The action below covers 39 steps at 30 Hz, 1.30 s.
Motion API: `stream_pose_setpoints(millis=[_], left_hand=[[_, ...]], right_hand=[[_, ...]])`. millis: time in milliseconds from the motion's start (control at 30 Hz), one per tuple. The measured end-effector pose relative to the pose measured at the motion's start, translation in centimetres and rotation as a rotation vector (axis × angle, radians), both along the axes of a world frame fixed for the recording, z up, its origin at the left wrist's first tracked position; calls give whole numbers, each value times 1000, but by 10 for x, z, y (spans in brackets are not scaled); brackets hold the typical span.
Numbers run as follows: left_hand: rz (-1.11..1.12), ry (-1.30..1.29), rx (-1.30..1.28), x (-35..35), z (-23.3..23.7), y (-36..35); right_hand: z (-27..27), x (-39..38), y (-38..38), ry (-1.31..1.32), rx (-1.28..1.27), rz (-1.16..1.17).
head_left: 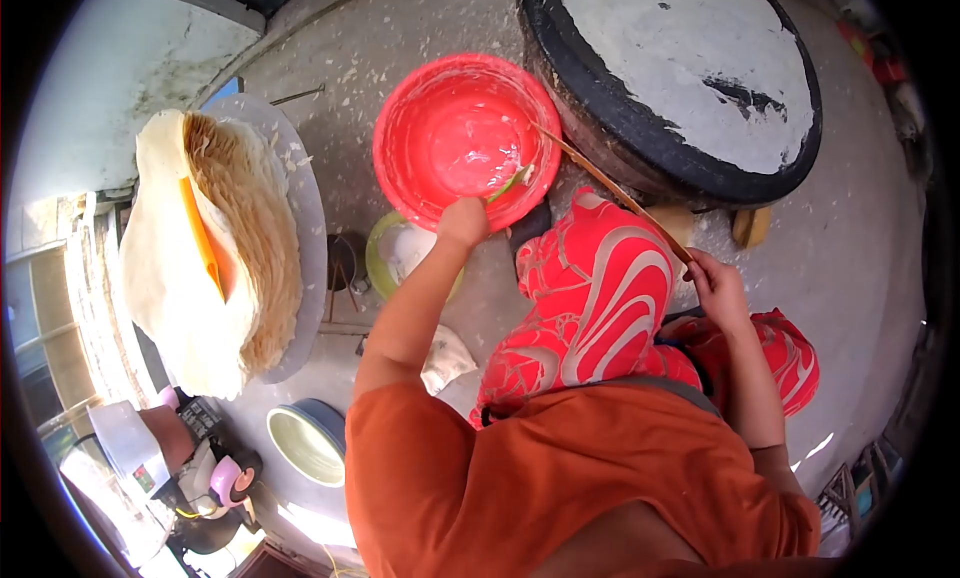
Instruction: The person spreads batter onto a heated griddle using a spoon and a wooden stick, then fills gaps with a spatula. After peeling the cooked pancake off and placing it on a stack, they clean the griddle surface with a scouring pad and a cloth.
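left hand [465,221]: closed round green tool [509,184] | right hand [718,291]: gripping stick [612,187]

This looks like a rough cooking area, with a round griddle [745,95], stacked flatbreads [250,248], red basin [455,128] and concrete floor [870,278].

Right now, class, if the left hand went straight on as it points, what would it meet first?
The left hand would probably meet the inside of the round red plastic basin, though depth is unclear.

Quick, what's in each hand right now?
Left hand: closed, holding a green tool over the red basin.
Right hand: closed, holding a long thin stick.
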<state>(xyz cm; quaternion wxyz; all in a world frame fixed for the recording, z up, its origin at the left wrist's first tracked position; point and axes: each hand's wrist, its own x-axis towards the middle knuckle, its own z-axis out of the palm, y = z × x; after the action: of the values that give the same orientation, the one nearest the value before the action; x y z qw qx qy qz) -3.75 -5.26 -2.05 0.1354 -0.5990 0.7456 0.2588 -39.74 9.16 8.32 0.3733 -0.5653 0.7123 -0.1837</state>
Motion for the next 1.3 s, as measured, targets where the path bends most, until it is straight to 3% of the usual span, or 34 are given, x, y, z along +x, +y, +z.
stream_pose_setpoints(millis=[100,333,467,567,667,733,767,833,867,933,1067,1133,1233,1300], left_hand=[[124,30,-64,1,-7,-9],[-17,-19,-18,16,-11,-6],[173,72,18,45,-17,-8],[284,-9,243,55,-37,-19],[239,-15,281,52,-49,-27],[-6,15,214,41,-50,-32],[-6,14,214,38,-51,-32],[355,340,150,35,-55,-27],[354,343,150,32,-44,-28],[215,57,-33,26,-13,-27],[110,43,43,42,-27,-26],[197,17,285,37,-32,-26],[164,122,126,25,-74,-26],[227,136,73,18,-62,-28]], right_hand=[[-4,-2,3,-1,-9,-21],[-6,-2,5,5,2,-20],[-10,-2,5,-4,-22,-19],[-9,-2,2,-3,8,-11],[-9,-1,1,-11,5,-7],[-11,1,-1,-3,-3,-5],[-11,1,-2,-4,-3,-6],[-12,0,-2,11,-6,8],[-11,0,-3,14,-7,8],[-10,-1,-2,9,-5,4],[-11,-2,-1,14,-2,-2],[-11,0,-1,3,-14,-2],[-14,0,-3,46,-40,42],[-7,5,-7,26,-26,23]])
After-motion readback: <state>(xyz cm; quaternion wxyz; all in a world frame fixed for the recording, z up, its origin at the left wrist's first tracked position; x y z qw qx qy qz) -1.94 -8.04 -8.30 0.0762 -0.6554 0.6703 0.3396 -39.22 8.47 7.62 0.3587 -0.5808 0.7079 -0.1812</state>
